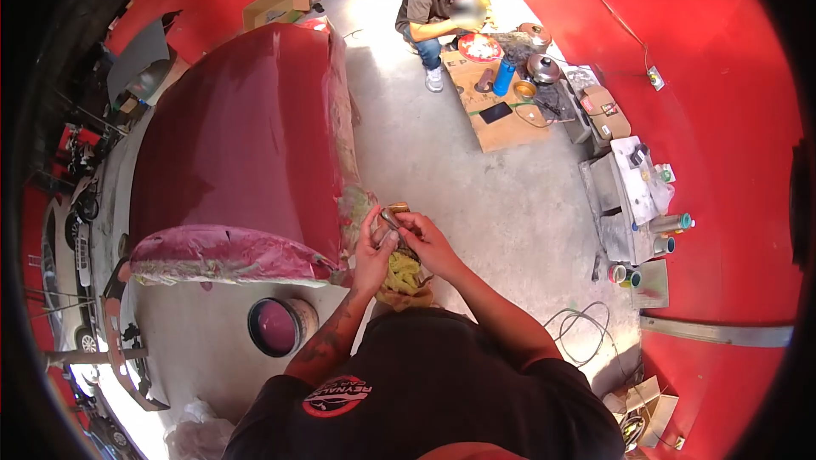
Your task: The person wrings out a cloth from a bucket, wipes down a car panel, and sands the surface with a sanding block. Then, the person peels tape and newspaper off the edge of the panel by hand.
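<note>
My left hand (pixel 372 249) and my right hand (pixel 427 243) meet in front of my body. Their fingers are closed around a small shiny metal piece (pixel 390 218), whose exact kind I cannot make out. A brownish-gold item (pixel 398 207) shows just beyond the fingertips; whether it belongs to the same piece is unclear. Below the hands, close to my shirt, lies a crumpled yellow-green cloth (pixel 404 275). To the left of my left hand stands a large dark red car panel (pixel 229 137) with masked edges.
A bucket of reddish liquid (pixel 276 326) stands on the floor at left. Another person (pixel 433 14) sits by a low cardboard-topped table (pixel 510 133) holding a blue bottle (pixel 503 77), a phone and pots. Cups and a thermos (pixel 671 223) line the right. A cable (pixel 586 311) loops on the floor.
</note>
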### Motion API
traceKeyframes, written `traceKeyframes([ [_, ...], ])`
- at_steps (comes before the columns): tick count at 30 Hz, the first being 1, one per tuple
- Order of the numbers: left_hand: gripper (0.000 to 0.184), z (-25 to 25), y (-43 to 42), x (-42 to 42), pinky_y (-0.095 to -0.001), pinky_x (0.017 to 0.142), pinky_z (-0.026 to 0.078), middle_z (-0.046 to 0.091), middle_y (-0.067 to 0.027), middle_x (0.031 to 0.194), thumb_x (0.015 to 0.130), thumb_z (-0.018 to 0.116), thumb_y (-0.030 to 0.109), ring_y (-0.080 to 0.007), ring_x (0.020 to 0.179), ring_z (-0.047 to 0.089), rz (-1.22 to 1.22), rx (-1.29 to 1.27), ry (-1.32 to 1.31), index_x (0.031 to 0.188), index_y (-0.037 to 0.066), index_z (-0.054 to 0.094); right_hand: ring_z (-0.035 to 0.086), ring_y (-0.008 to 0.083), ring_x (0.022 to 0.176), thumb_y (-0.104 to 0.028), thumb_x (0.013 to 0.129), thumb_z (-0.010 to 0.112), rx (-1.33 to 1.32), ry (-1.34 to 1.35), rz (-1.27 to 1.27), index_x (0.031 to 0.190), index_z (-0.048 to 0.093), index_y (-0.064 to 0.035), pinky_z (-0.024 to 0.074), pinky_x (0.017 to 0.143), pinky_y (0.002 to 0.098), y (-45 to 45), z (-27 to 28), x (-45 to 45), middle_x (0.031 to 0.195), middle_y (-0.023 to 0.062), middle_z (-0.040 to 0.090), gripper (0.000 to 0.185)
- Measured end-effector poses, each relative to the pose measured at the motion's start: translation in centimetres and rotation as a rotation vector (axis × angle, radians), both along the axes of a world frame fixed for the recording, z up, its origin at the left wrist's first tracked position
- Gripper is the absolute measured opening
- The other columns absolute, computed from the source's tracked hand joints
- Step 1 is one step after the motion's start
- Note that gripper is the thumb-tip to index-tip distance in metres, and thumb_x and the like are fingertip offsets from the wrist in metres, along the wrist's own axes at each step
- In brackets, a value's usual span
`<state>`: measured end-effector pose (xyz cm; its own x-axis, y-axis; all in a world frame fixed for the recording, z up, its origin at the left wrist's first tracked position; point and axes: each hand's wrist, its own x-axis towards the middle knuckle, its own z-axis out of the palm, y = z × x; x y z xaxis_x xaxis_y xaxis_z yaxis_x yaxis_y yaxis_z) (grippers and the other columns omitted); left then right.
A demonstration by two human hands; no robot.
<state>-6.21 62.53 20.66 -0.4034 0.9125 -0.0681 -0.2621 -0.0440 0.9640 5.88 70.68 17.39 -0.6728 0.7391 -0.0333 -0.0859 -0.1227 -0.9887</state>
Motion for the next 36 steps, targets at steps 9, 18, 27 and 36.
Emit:
traceKeyframes([
  [9, 0.06, -3.2, 16.3, -9.0, -0.0275, 0.096, 0.046, 0.058, -0.0143, 0.128, 0.096, 0.06, 0.007, -0.0158, 0.116, 0.055, -0.035, 0.035, -0.025, 0.149, 0.008, 0.03, 0.055, 0.0191, 0.105, -0.024, 0.096, 0.061, 0.188, -0.123, -0.001, 0.127, 0.058, -0.0079, 0.0466, 0.091, 0.0341, 17.4, -1.5, -7.9, 0.117, 0.0113, 0.055, 0.035],
  [18, 0.052, -0.8, 30.4, -19.4, -0.0275, 0.092, 0.047, 0.064, -0.0093, 0.117, 0.093, 0.062, 0.003, -0.0122, 0.107, 0.059, -0.099, -0.038, -0.014, 0.14, 0.006, 0.039, 0.035, 0.0377, 0.137, -0.041, 0.084, 0.074, 0.263, -0.245, 0.178, 0.127, 0.059, -0.0074, 0.0373, 0.107, 0.0459, 32.1, 3.0, -15.3, 0.138, 0.0236, 0.045, 0.057],
  [27, 0.05, -2.1, 44.0, -27.2, -0.0322, 0.095, 0.049, 0.061, -0.0104, 0.123, 0.089, 0.07, 0.007, -0.0173, 0.114, 0.058, -0.002, -0.075, -0.003, 0.132, 0.002, 0.045, 0.06, 0.0158, 0.102, -0.025, 0.085, 0.075, -0.025, -0.11, 0.391, 0.125, 0.058, -0.0009, 0.0481, 0.09, 0.0305, 48.5, -0.1, -24.3, 0.111, 0.0105, 0.064, 0.049],
  [36, 0.069, -0.6, 57.0, -32.2, -0.0319, 0.094, 0.051, 0.061, -0.015, 0.124, 0.086, 0.075, 0.013, -0.0173, 0.109, 0.059, 0.315, -0.178, -0.084, 0.145, 0.004, 0.04, 0.056, 0.0135, 0.107, -0.008, 0.09, 0.063, -0.247, -0.087, 0.663, 0.127, 0.052, -0.0022, 0.042, 0.095, 0.0296, 66.9, 1.9, -33.4, 0.116, 0.0057, 0.061, 0.039],
])
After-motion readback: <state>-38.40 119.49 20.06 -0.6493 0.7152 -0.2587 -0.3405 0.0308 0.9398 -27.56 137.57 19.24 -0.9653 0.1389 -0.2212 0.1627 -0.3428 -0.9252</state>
